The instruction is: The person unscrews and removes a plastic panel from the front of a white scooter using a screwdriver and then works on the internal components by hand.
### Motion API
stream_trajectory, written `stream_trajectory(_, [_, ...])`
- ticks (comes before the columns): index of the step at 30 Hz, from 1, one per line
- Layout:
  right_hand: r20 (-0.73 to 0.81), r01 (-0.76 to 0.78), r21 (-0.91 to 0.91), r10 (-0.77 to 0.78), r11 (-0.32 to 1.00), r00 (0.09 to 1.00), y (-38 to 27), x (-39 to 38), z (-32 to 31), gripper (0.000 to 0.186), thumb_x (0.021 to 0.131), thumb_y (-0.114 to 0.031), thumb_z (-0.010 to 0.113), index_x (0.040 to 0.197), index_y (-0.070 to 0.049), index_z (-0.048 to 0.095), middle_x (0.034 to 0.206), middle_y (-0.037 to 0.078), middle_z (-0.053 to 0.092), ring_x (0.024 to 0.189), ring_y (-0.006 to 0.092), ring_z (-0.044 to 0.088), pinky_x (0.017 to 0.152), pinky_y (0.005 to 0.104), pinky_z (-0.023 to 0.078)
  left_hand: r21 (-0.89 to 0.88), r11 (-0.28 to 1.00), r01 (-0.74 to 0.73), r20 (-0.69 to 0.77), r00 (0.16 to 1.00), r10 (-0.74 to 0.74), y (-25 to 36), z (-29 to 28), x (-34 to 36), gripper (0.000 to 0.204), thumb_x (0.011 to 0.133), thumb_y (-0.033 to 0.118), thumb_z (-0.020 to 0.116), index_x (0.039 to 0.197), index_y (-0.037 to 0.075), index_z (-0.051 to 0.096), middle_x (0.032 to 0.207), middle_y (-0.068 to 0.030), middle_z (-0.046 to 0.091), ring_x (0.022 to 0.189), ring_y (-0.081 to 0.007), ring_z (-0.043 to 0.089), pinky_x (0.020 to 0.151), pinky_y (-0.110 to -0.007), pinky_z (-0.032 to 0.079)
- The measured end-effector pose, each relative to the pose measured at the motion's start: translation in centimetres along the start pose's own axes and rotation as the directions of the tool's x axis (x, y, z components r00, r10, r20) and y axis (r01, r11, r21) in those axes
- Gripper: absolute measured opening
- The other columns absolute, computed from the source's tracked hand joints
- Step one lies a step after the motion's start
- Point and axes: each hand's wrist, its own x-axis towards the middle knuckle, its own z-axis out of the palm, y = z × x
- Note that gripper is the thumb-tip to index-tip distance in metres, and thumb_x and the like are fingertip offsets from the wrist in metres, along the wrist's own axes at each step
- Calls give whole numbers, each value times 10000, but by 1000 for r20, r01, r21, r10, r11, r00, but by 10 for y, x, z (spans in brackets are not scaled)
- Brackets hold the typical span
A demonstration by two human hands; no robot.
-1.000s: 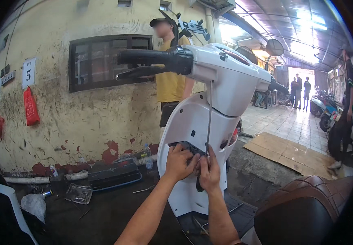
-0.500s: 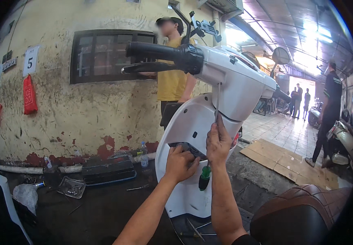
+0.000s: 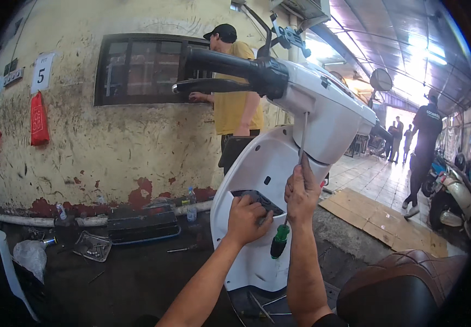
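A white scooter's front leg shield [image 3: 257, 163] stands before me, with a black handlebar grip [image 3: 219, 61] above. My left hand [image 3: 246, 218] grips a dark plastic pocket piece [image 3: 260, 199] set in the shield. My right hand [image 3: 302, 193] is closed around a long screwdriver [image 3: 301, 147]. Its green and black handle [image 3: 279, 242] hangs below my fist, and the thin shaft points up to the underside of the handlebar cover [image 3: 328, 109].
A person in a yellow shirt [image 3: 238, 92] stands behind the scooter at a barred window [image 3: 137, 68]. Black panels [image 3: 142, 223], bottles and a clear cover [image 3: 91, 245] lie on the dark floor. A brown seat [image 3: 404, 289] sits lower right. Cardboard [image 3: 382, 218] and people are at right.
My right hand left the pocket beside the left hand and rose with the screwdriver, whose shaft now points up under the handlebar cover. The view moved closer and tilted up.
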Motion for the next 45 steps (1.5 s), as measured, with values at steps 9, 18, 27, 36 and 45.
stream_trajectory(9, [-30, -19, 69, 21, 997, 999, 6, 1, 10, 417, 997, -169, 487, 1379, -8, 444, 614, -76, 350, 473, 16, 296, 413, 175, 263, -15, 999, -45, -95, 995, 43, -3, 2, -1, 204, 706, 208, 717, 580, 105, 594, 618, -19, 565, 695, -236, 513, 662, -384, 365])
stream_trajectory(18, [-17, -46, 4, 46, 999, 999, 3, 6, 1, 415, 991, -166, 497, 1383, -41, 451, 584, -73, 347, 458, 20, 320, 400, 175, 271, -24, 999, -41, -95, 995, 39, -3, 2, -1, 180, 717, 203, 701, 595, 98, 620, 658, -22, 603, 738, -225, 529, 695, -379, 388])
stream_trajectory(27, [-27, -46, 3, 46, 999, 999, 5, 9, 1, 412, 978, -184, 531, 1368, -62, 479, 587, -74, 372, 458, 20, 319, 389, 173, 252, -31, 999, -31, -89, 996, 28, -1, 2, -2, 187, 712, 200, 702, 585, 96, 611, 661, -26, 611, 740, -229, 536, 702, -381, 388])
stream_trajectory(36, [41, -89, 89, 85, 992, 995, 2, 6, -1, 397, 993, -204, 501, 1362, -60, 486, 582, -60, 372, 448, 25, 313, 376, 180, 242, -6, 999, -43, -106, 993, 42, -3, 5, -2, 225, 695, 215, 718, 564, 102, 575, 620, -23, 557, 691, -240, 509, 668, -385, 373])
stream_trajectory(45, [2, -74, 75, 74, 994, 997, 0, 6, 5, 404, 985, -190, 519, 1359, -43, 483, 563, -46, 401, 435, 33, 335, 373, 187, 269, -9, 999, -44, -89, 995, 43, -3, 4, -1, 232, 699, 223, 720, 565, 103, 573, 619, -25, 550, 691, -242, 509, 675, -384, 376])
